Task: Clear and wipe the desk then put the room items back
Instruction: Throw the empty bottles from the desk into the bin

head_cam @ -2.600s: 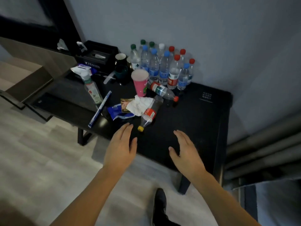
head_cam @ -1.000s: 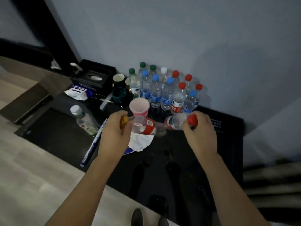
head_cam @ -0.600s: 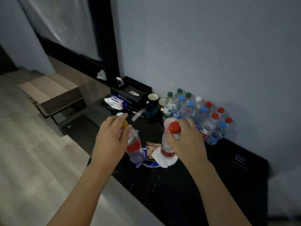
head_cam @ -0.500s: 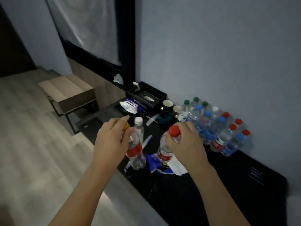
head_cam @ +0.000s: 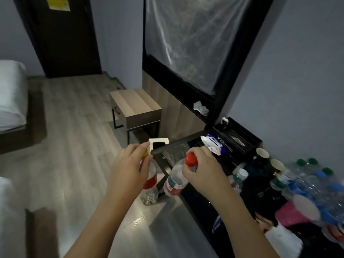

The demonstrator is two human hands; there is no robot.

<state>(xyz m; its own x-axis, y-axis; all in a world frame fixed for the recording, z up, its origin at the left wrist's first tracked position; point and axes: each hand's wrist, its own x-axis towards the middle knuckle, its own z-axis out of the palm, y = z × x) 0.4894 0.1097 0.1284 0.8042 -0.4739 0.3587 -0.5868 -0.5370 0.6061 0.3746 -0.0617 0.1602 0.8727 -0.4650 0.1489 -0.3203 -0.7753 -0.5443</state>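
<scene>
Room: wooden floor (head_cam: 74, 127), a dark door (head_cam: 63, 34), a small cabinet (head_cam: 134, 108) near the wall.
Table (head_cam: 260, 198): black, at right; not yet cleared or wiped, judging by the clutter.
Bottle group (head_cam: 316, 179): capped bottles stand upright together at the table's far right.
Pink cup (head_cam: 296, 211): on the table beside the bottle group.
Wipes pack (head_cam: 214, 145): lies on the table beside a black box (head_cam: 236, 136).
Left hand (head_cam: 128, 172): grip clamped on the neck of the yellow-capped bottle (head_cam: 149, 187), which hangs over the floor.
Right hand (head_cam: 202, 172): grip clamped on the neck of the red-capped bottle (head_cam: 176, 181), tilted at the table edge.
Reason: neck holds probably suit carrying both away for disposal.
</scene>
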